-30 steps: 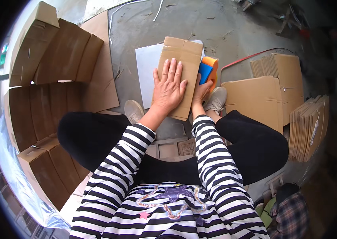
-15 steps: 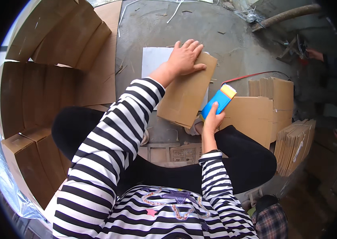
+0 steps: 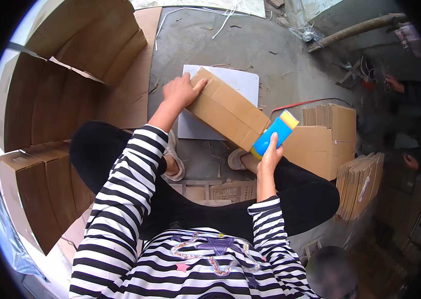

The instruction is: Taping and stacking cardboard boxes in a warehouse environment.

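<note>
Since the earlier frame the cardboard box (image 3: 228, 110) has been swung further round, so that its long side now runs from upper left to lower right, and the left hand (image 3: 179, 92) has been drawn back from its far end to the upper-left corner. The box is held flat above the concrete floor (image 3: 250, 47), partly over a white sheet (image 3: 242, 82) that lies on the floor. The left hand is pressed on the box's corner, fingers spread over the edge in a loose grip rather than a clenched one. The right hand (image 3: 270, 155) is closed around a blue tape dispenser (image 3: 274, 135) with a yellow and orange end, and the dispenser is held against the lower-right end of the box. Two shoes (image 3: 238, 158) are seen on the floor just below the box, between black trouser legs. Folded brown boxes (image 3: 46, 104) are stacked to the left, and an open carton (image 3: 322, 142) stands to the right, with a bundle of flat cardboard (image 3: 360, 184) just beside it. Another person's hands are seen at the far right edge, well apart from the box.
</note>
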Demonstrator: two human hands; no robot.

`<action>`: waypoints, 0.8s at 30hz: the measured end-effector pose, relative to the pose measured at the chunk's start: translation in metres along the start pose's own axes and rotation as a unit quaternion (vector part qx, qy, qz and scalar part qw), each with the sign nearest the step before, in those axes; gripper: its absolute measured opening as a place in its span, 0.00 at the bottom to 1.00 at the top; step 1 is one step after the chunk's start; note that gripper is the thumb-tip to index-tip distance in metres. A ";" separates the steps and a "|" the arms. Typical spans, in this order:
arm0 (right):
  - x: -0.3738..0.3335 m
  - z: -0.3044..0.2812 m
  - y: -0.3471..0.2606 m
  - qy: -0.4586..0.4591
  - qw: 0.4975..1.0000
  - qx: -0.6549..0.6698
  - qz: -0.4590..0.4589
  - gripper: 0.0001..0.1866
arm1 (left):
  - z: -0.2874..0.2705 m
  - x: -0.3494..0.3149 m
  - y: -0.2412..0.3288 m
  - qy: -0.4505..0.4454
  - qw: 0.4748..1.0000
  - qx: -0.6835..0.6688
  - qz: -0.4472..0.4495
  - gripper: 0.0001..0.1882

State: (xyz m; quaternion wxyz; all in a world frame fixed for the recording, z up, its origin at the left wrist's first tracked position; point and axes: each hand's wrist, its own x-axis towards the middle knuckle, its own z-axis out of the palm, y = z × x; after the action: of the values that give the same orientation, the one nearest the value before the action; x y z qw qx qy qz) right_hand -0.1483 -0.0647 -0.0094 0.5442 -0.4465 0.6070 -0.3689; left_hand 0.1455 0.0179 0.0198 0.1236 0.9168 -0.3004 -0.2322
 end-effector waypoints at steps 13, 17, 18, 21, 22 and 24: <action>0.092 -0.012 -0.051 -0.216 0.942 -0.219 -0.136 0.24 | 0.083 -0.046 -0.025 0.066 0.900 -0.425 0.072 0.34; 0.099 -0.015 -0.066 -0.232 0.923 -0.274 -0.140 0.26 | 0.090 -0.057 -0.018 0.092 0.906 -0.408 0.063 0.32; 0.108 -0.017 -0.057 -0.225 0.915 -0.294 -0.161 0.26 | 0.090 -0.052 -0.014 0.102 0.909 -0.397 0.075 0.31; 0.107 -0.005 -0.043 -0.229 0.912 -0.292 -0.176 0.28 | 0.091 -0.054 -0.024 0.118 0.914 -0.382 0.072 0.31; 0.110 -0.005 -0.041 -0.228 0.908 -0.308 -0.171 0.29 | 0.097 -0.052 -0.028 0.129 0.914 -0.379 0.070 0.31; 0.111 -0.008 -0.043 -0.214 0.913 -0.304 -0.170 0.29 | 0.098 -0.049 -0.020 0.141 0.912 -0.378 0.074 0.31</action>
State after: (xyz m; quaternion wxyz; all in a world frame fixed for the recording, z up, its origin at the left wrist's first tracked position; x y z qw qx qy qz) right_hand -0.1511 -0.1838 -0.0047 0.4284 -0.7549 0.4736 -0.1493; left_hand 0.0717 0.0549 -0.0544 0.5189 0.8000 -0.2361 -0.1871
